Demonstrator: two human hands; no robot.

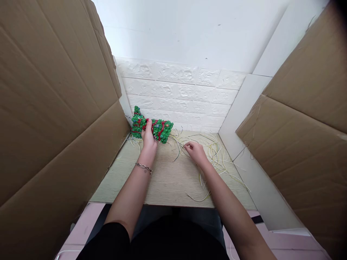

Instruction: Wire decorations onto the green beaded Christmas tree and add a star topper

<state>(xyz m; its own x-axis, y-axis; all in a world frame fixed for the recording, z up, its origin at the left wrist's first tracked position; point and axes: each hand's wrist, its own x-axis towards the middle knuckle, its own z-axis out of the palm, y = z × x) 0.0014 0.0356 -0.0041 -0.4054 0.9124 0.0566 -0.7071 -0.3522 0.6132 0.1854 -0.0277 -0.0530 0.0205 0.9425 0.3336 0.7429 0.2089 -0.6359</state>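
the left hand is gripping a green, red-banded tree ornament at the rear left of the desk, its knobbly, glittery body lying crosswise, broad end facing the right hand. the right hand is forming a narrow pinch beside thin, curling wires; whether it is holding one is remaining unclear.

Two green trees, two hands, one bracelet, two cardboard walls and wires too tangled to count are showing.
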